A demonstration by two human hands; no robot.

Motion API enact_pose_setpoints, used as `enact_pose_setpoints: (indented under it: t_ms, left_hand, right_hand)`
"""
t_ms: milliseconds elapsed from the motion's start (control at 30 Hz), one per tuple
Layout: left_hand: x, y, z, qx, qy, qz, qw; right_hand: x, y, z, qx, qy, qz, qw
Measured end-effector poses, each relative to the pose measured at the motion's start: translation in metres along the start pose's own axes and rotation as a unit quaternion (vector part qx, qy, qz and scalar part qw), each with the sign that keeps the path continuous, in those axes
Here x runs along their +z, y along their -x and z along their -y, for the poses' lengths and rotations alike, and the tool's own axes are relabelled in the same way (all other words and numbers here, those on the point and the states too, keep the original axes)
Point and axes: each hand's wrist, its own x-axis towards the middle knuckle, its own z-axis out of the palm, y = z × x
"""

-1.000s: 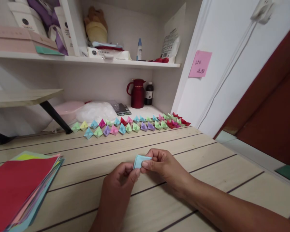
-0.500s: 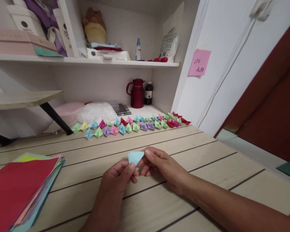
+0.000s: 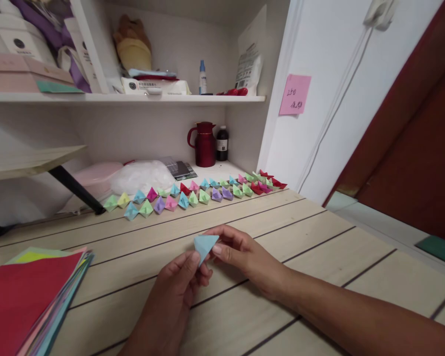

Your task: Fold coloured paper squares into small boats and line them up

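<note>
A small light-blue piece of folded paper [image 3: 205, 246], roughly triangular, is held up between my two hands above the table. My left hand [image 3: 183, 277] pinches its lower left part between thumb and fingers. At its right corner my right hand [image 3: 241, 254] is closed, with the thumb in front and the fingers behind the paper. Part of the paper's back is hidden by the fingers. Beyond the hands stand rows of small folded paper boats [image 3: 183, 200] in several colours.
A stack of coloured paper sheets [image 3: 29, 291], red on top, lies at the left on the plank-patterned table [image 3: 319, 257]. Behind the boats are a plastic bag [image 3: 143, 177], a red jug [image 3: 205, 146] and a dark bottle [image 3: 222, 143]. A small raised shelf [image 3: 33, 162] overhangs the left side.
The folded paper has tilted between my fingers and looks more pointed downward. My right thumb has moved lower along its right corner. The whole view has shifted slightly.
</note>
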Motion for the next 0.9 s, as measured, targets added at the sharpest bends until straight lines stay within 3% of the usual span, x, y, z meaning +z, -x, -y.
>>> enact_pose_setpoints:
  t_ms: [133, 333, 500, 900]
  left_hand:
    - [0.0003, -0.0005, 0.0019, 0.001, -0.005, -0.007, 1.000]
    - [-0.0001, -0.0007, 0.0048, 0.011, -0.025, -0.011, 1.000]
    - [-0.0008, 0.0012, 0.0051, 0.012, -0.022, 0.005, 1.000]
    - [0.0018, 0.0039, 0.0001, -0.002, -0.024, 0.011, 1.000]
  right_hand:
    - [-0.0012, 0.0001, -0.0022, -0.011, 0.010, 0.004, 1.000]
    - [-0.0028, 0.0033, -0.0006, -0.042, 0.131, -0.013, 0.990]
    - [0.0005, 0.0042, 0.0008, -0.050, 0.089, 0.029, 0.994]
    - [-0.0011, 0.0008, -0.0019, -0.035, 0.046, 0.007, 0.998]
